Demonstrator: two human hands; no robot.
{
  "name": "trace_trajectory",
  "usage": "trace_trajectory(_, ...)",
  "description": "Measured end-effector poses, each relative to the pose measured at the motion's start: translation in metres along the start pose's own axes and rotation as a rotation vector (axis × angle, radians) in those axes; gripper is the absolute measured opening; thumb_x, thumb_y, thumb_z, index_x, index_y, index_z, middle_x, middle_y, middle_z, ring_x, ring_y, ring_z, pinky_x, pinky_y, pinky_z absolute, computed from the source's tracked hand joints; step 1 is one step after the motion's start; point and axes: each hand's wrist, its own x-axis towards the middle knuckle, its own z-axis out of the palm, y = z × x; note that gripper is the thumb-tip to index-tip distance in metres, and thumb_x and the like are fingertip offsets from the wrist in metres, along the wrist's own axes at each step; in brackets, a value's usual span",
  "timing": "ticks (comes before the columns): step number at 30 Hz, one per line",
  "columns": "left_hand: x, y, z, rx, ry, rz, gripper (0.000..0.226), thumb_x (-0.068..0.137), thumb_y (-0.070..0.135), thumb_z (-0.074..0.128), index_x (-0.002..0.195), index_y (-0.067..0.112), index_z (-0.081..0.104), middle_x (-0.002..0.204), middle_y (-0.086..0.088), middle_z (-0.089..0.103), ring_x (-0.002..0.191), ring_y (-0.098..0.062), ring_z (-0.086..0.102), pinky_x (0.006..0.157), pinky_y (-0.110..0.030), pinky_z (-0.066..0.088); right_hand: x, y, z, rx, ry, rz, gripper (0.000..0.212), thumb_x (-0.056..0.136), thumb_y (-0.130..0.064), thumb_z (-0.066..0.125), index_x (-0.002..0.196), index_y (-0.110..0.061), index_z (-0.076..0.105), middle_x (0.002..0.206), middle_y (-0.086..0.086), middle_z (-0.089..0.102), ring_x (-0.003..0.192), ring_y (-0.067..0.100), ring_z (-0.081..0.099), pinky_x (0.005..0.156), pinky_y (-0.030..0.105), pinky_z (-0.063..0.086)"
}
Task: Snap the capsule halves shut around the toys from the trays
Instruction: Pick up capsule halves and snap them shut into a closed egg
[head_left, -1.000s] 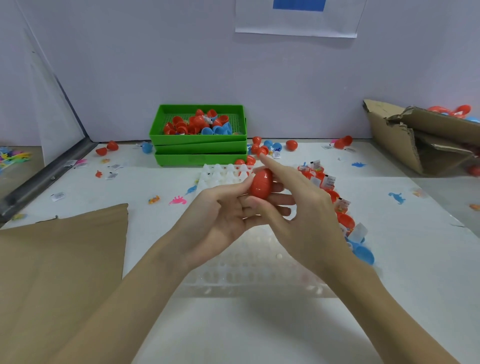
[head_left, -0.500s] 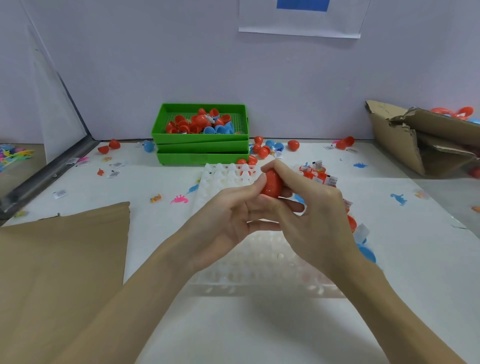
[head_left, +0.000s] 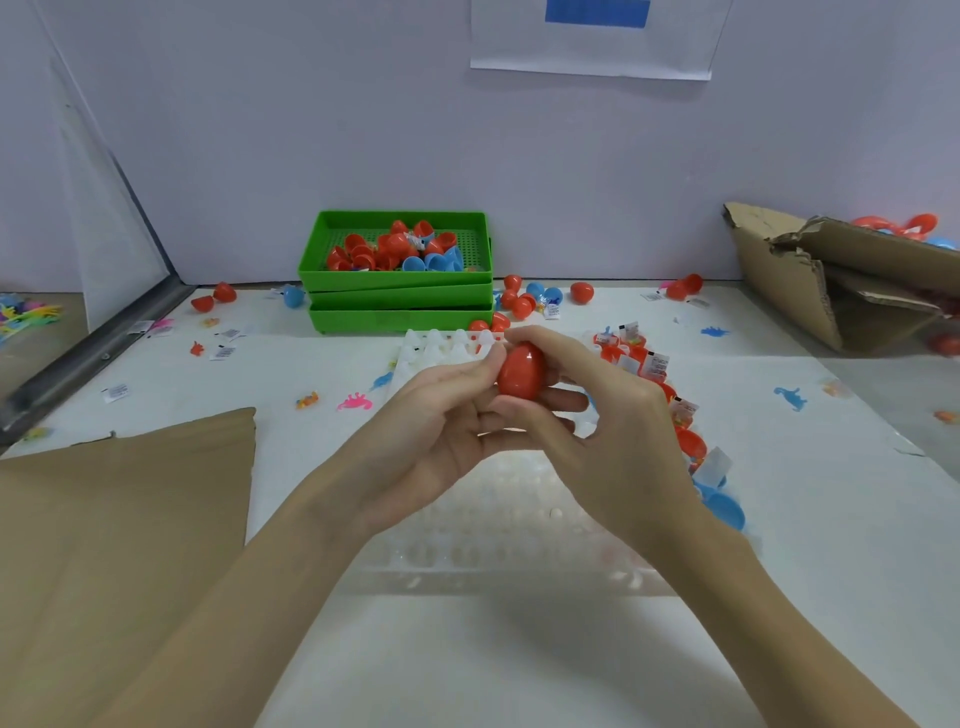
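A red egg-shaped capsule (head_left: 521, 370) is held upright between both hands above a clear egg tray (head_left: 447, 349). My left hand (head_left: 441, 415) cups it from the left and below, thumb on its side. My right hand (head_left: 602, 415) wraps over its top and right side. The two halves look closed together; whatever is inside is hidden. Stacked green trays (head_left: 397, 299) at the back hold several red and blue capsule halves (head_left: 395, 249). Loose small toys, such as a pink one (head_left: 355, 401) and a blue dinosaur (head_left: 790, 397), lie on the white table.
A cardboard sheet (head_left: 119, 519) covers the near left. A torn cardboard box (head_left: 841, 280) stands at the back right. Packaged toys and capsule halves (head_left: 691, 441) lie in a line right of my hands. Loose capsules (head_left: 524, 301) sit beside the green trays.
My hands have shifted slightly right and away with the capsule. My right fingers have curled over its top, pressing it against my left thumb.
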Motion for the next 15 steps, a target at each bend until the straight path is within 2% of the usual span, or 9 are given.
trace_trajectory(4,0.001,-0.001,0.002,0.049,0.016,0.004,0.053,0.105,0.046,0.053,0.12,0.0,0.073,0.124,-0.025,0.072,0.12,-0.034,0.069,0.097,-0.036,0.057,0.001,0.002,-0.002,-0.07,-0.037,0.002,0.045,0.091,-0.025,0.07,0.132,-0.007,0.066,0.095,-0.017,0.061,0.091,-0.021,0.052,0.082,-0.008,0.035)
trace_trajectory(6,0.0,-0.002,0.002,0.099,0.011,0.015,0.05,0.103,0.042,0.058,0.12,-0.002,0.072,0.123,-0.024,0.072,0.119,-0.032,0.07,0.099,-0.037,0.057,0.0,0.006,-0.004,-0.094,-0.077,0.001,0.043,0.092,-0.019,0.072,0.133,-0.007,0.066,0.091,-0.019,0.06,0.085,-0.026,0.052,0.079,-0.007,0.035)
trace_trajectory(8,0.0,-0.003,0.0,0.119,0.014,0.009,0.048,0.103,0.039,0.058,0.122,-0.003,0.071,0.124,-0.024,0.072,0.118,-0.033,0.07,0.105,-0.044,0.055,0.001,0.008,-0.004,-0.105,-0.109,-0.009,0.045,0.092,-0.02,0.07,0.135,-0.007,0.064,0.094,-0.019,0.06,0.088,-0.023,0.053,0.08,-0.007,0.036)
trace_trajectory(11,0.002,-0.005,-0.003,0.141,0.052,-0.009,0.047,0.106,0.035,0.051,0.124,-0.004,0.07,0.122,-0.025,0.073,0.117,-0.036,0.07,0.108,-0.048,0.053,0.001,0.009,-0.001,-0.101,-0.12,-0.02,0.053,0.093,-0.026,0.066,0.142,-0.008,0.059,0.1,-0.016,0.06,0.103,-0.015,0.049,0.084,-0.008,0.035)
trace_trajectory(13,0.004,-0.006,-0.003,0.159,0.055,-0.018,0.048,0.11,0.034,0.046,0.127,-0.004,0.069,0.124,-0.025,0.072,0.12,-0.039,0.068,0.109,-0.048,0.052,0.0,0.01,0.002,-0.073,-0.109,0.001,0.059,0.092,-0.034,0.065,0.145,-0.01,0.056,0.105,-0.016,0.062,0.105,-0.019,0.049,0.086,-0.008,0.035)
trace_trajectory(15,0.005,-0.007,-0.003,0.187,0.044,0.0,0.049,0.111,0.037,0.044,0.128,-0.002,0.069,0.125,-0.024,0.072,0.122,-0.039,0.067,0.109,-0.045,0.052,-0.001,0.012,0.003,-0.018,-0.096,0.059,0.055,0.091,-0.04,0.065,0.139,-0.014,0.059,0.108,-0.019,0.063,0.102,-0.026,0.053,0.085,-0.006,0.038)
